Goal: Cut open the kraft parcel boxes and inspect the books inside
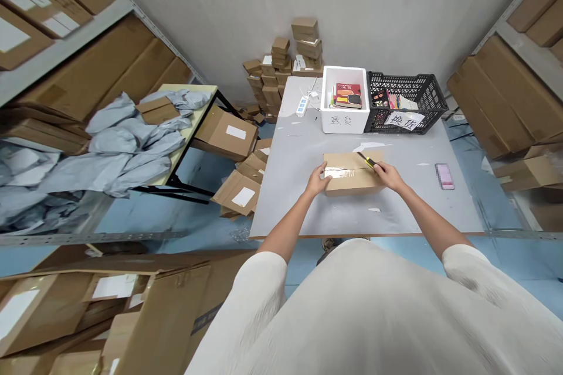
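A closed cardboard box (354, 183) with shiny tape along its top lies on the grey table (285, 187), near the front edge. My left hand (317, 180) grips the box's left end, thumb on top and fingers at the far side. At the box's right end, my right hand (387, 176) is closed round a yellow and black utility knife (368, 160). The knife points up and to the left over the box top. Whether its blade is out is too small to tell.
Behind the box stand a white foam bin (343, 124) and a black crate (407, 111), both holding items. A phone (444, 176) lies at the right, a power strip (302, 106) at the back left. Grey parcels (118, 140) cover a side table; cartons (240, 190) sit left of the table.
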Demonstrator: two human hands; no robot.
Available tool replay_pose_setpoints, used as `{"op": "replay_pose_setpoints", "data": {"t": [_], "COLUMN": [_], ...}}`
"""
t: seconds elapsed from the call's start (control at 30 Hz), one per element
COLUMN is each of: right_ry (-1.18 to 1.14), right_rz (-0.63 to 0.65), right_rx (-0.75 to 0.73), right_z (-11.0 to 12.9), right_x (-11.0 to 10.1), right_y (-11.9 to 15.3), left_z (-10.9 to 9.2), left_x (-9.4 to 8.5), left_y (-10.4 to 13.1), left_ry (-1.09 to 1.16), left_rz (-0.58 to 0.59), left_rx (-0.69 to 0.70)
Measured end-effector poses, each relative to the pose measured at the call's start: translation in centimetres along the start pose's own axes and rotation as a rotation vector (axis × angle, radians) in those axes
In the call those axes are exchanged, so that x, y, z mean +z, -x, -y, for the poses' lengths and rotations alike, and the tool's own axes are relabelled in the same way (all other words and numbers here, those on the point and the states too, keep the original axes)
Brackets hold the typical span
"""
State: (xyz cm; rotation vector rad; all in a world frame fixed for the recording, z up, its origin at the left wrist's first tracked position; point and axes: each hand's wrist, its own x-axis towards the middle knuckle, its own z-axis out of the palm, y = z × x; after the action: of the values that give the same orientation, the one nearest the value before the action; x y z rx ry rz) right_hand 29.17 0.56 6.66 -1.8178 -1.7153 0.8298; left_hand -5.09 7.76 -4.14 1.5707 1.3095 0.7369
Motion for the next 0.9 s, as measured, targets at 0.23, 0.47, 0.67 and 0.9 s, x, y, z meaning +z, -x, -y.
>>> {"op": "replay_pose_setpoints", "data": {"t": [0.23, 0.47, 0.67, 0.9], "right_ry": [0.364, 0.681, 0.810, 0.897], "right_rz": [0.263, 0.381, 0.396, 0.408], "right_rx": [-0.213, -0.349, -0.357, -0.382], "right_z": [4.7, 9.3, 11.3, 11.7], "right_x": [1.3, 2.9, 3.6, 3.8], "right_y": [-2.6, -5.1, -5.6, -6.2], "left_z": [1.3, 2.0, 1.9, 1.6], "left_x": [0.6, 1.3, 1.5, 1.4], "left_y": [-1.3, -1.5, -1.6, -1.5], "left_ry": [0.132, 0.122, 0.156, 0.154], "left_rz": [-0.004, -0.030, -0.042, -0.028], "left_rx": [0.050, 0.104, 0.122, 0.094]}}
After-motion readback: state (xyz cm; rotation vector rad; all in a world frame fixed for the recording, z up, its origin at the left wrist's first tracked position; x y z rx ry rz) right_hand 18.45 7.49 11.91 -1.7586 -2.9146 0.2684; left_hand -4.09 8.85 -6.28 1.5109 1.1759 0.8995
